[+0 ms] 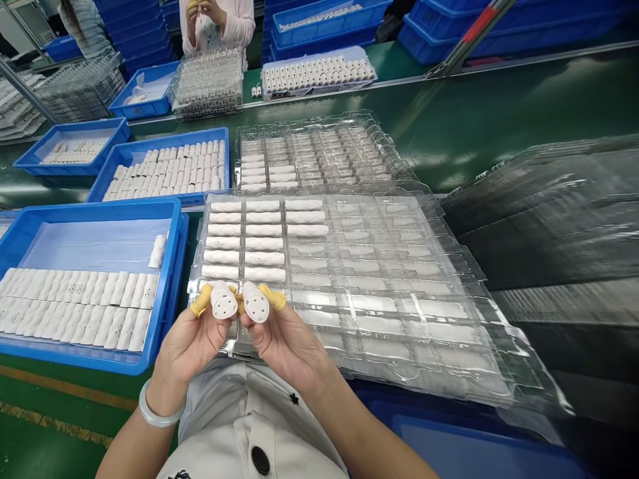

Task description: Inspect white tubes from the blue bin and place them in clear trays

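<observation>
My left hand point(192, 342) grips a white cylindrical plastic piece point(223, 301) between yellow-covered fingertips. A second such white plastic piece point(256, 303) is pinched in my right hand point(289, 339), close beside the first. Both pieces show their flat end faces, dotted with small dark holes, towards me. Behind and below my hands lies a clear plastic tray point(369, 273), its left columns holding white pieces in rows. To the left, a blue bin point(172, 279) holds two rows of white pieces and one standing apart by its right wall.
Farther back are another clear tray point(319, 150) and a blue bin point(224, 166) of white pieces. A person in a light sleeve point(242, 30) works across the green conveyor belt point(499, 100). Stacked dark trays point(559, 226) stand on the right. A blue bin point(449, 439) sits below the table edge.
</observation>
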The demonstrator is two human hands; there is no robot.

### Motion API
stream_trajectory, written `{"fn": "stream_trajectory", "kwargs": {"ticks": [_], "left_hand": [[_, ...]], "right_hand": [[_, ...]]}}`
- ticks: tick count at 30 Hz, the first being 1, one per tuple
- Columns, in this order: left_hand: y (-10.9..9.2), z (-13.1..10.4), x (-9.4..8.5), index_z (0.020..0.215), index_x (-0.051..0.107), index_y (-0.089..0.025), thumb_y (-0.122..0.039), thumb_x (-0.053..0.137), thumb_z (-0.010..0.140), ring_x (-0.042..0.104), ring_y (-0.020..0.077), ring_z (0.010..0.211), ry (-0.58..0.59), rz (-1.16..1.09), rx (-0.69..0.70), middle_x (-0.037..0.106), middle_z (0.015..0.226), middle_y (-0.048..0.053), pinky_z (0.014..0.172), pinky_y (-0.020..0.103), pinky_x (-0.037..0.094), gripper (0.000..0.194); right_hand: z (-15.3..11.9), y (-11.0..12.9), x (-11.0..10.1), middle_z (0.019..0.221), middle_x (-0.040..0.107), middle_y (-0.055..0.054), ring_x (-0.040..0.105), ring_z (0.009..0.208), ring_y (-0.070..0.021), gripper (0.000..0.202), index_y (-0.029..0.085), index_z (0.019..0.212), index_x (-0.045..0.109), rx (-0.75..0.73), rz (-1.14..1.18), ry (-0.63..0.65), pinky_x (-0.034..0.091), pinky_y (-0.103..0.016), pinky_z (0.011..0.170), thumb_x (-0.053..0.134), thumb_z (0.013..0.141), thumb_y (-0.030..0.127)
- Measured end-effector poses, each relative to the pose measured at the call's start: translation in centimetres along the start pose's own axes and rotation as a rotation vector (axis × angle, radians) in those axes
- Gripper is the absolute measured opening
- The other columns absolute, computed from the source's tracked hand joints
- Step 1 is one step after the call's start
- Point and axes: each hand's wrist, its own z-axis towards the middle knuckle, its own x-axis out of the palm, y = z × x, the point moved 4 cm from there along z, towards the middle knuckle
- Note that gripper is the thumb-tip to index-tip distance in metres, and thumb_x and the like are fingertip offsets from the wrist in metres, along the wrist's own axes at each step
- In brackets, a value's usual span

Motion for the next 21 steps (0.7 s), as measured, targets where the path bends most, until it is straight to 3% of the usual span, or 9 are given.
{"fn": "stream_trajectory", "kwargs": {"ticks": [5, 12, 21], "left_hand": [[0.21, -0.13, 0.36, 0.092, 0.06, -0.004, -0.027, 0.024, 0.106, 0.07, 0.0125, 0.063, 0.013, -0.087, -0.005, 0.071, 0.077, 0.013, 0.054, 0.013, 0.056, 0.045], [0.11, 0.08, 0.22, 0.1, 0.06, -0.004, -0.028, 0.022, 0.106, 0.071, 0.0121, 0.064, 0.023, -0.101, 0.003, 0.073, 0.081, 0.012, 0.056, 0.013, 0.057, 0.046], [-0.01, -0.08, 0.12, 0.102, 0.059, -0.003, -0.027, 0.024, 0.106, 0.07, 0.0114, 0.064, -0.018, -0.085, 0.038, 0.071, 0.082, 0.012, 0.056, 0.014, 0.057, 0.042]], "right_hand": [[-0.11, -0.03, 0.33, 0.076, 0.072, -0.008, 0.07, 0.062, -0.0127, 0.022, 0.003, 0.09, 0.067, 0.015, 0.074, -0.011, 0.058, -0.013, 0.052, 0.062, 0.093, 0.024], [0.19, -0.15, 0.22, 0.076, 0.072, -0.009, 0.07, 0.061, -0.0127, 0.028, 0.002, 0.092, 0.067, 0.014, 0.073, -0.035, 0.058, -0.013, 0.051, 0.055, 0.097, 0.026], [0.64, -0.2, -0.05, 0.079, 0.073, -0.009, 0.07, 0.063, -0.012, 0.025, 0.001, 0.094, 0.067, 0.004, 0.076, 0.011, 0.057, -0.011, 0.054, 0.071, 0.086, 0.025]]}}
